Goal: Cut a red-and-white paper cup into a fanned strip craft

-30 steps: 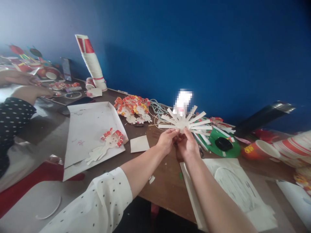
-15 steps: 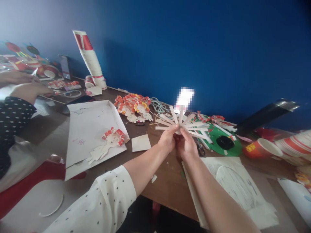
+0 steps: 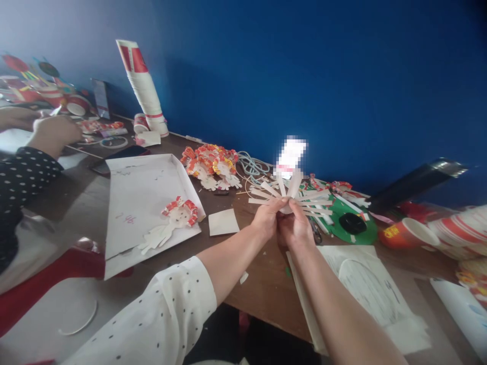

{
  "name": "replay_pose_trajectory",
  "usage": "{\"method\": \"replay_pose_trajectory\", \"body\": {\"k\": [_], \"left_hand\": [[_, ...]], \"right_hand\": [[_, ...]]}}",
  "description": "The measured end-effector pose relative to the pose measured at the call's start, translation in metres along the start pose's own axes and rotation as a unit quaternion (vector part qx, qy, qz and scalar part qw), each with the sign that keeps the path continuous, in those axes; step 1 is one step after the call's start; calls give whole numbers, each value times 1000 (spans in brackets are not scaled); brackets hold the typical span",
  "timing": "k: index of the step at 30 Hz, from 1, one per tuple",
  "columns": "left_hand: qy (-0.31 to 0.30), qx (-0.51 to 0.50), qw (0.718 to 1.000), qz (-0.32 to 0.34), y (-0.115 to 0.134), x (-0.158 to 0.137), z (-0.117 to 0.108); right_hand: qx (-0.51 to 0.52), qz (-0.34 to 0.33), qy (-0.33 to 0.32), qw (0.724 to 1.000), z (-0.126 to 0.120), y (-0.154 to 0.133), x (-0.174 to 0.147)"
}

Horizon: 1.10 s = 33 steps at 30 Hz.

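Both my hands grip a white paper cup (image 3: 262,193) cut into strips that fan outward, held above the dark table. My left hand (image 3: 268,218) pinches its near left side, thumb on top. My right hand (image 3: 298,227) pinches the near right side, its thumb close to the other one. The undersides of my fingers are partly hidden. Just right of my right hand lie dark-handled scissors (image 3: 315,232), partly covered. Farther left, a paper figure with a red curled rim (image 3: 178,215) rests on a white box lid (image 3: 133,192).
Behind the hands are several curled paper figures (image 3: 213,165), a pale cord (image 3: 253,165) and a pixelated bright screen (image 3: 291,156). Paper sheets (image 3: 365,289), a green disc (image 3: 350,220) and paper cups (image 3: 409,233) lie right. A tall cup stack (image 3: 146,91) leans back left. Another person's hands (image 3: 53,133) work far left.
The strips have turned a little and both hands sit slightly farther right in view. At the far left, the other person's hands have shifted. The view has moved slightly.
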<state>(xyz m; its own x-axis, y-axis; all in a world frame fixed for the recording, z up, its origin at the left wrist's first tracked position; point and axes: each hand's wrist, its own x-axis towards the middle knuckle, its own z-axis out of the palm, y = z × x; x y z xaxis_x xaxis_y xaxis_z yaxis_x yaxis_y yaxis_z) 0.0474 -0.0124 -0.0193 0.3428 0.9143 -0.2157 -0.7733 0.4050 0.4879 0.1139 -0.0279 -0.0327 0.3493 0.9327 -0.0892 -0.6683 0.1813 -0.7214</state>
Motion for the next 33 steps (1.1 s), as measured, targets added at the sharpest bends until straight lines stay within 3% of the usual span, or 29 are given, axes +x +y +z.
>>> {"method": "replay_pose_trajectory", "body": {"k": [5, 15, 18, 23, 26, 28, 30, 33], "left_hand": [[24, 29, 999, 0, -2, 5, -4], [-35, 110, 993, 13, 0, 2, -7], [-3, 167, 986, 3, 7, 3, -10], [57, 53, 995, 61, 27, 11, -15], [56, 16, 997, 57, 35, 14, -17], [48, 17, 997, 50, 36, 13, -17], [49, 30, 997, 43, 35, 11, -16], [63, 58, 996, 39, 31, 10, -14]], "right_hand": [[17, -9, 10, 1000, 5, 1, -4], [5, -3, 0, 1000, -2, -17, 0], [-4, 10, -9, 1000, 0, -19, -7], [-183, 12, -5, 983, -1, -37, -14], [-357, -92, 84, 926, -20, -72, -8], [-478, -177, 179, 841, -38, -99, -4], [-596, -166, 213, 756, -53, -119, -3], [-755, -57, 161, 633, -61, -127, -6]]}}
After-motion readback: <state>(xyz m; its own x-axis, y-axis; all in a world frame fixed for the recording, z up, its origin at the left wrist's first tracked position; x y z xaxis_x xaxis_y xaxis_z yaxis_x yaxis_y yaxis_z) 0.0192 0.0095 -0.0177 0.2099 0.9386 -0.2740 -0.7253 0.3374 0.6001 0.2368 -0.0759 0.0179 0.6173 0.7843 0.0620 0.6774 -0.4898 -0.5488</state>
